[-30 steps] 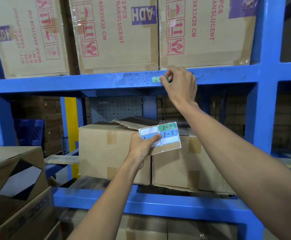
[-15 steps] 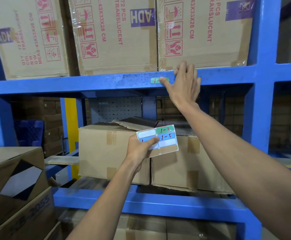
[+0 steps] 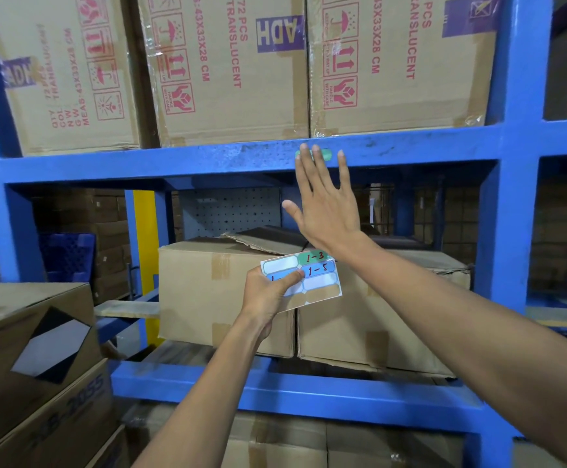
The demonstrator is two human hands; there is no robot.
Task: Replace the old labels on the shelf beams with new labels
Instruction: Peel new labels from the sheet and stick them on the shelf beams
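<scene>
A small green label [image 3: 324,154] is stuck on the front of the upper blue shelf beam [image 3: 208,160]. My right hand [image 3: 326,204] is flat and open, its fingertips lying over the label and hiding most of it. Lower down, my left hand [image 3: 268,298] pinches a label sheet [image 3: 316,278] by its left side. The sheet shows a green sticker marked 1-3, a blue one marked 1-5, and blank spots. My thumb covers part of another blue sticker.
Large cardboard cartons [image 3: 228,69] sit on the upper beam. Two brown boxes [image 3: 376,312] rest on the lower beam [image 3: 292,393]. A blue upright [image 3: 508,197] stands at the right. More cartons [image 3: 32,359] are stacked at the lower left.
My right hand went from pinching the green label at its right end to spreading flat, with its fingers now pressed over the label. The left hand kept the sheet nearly still.
</scene>
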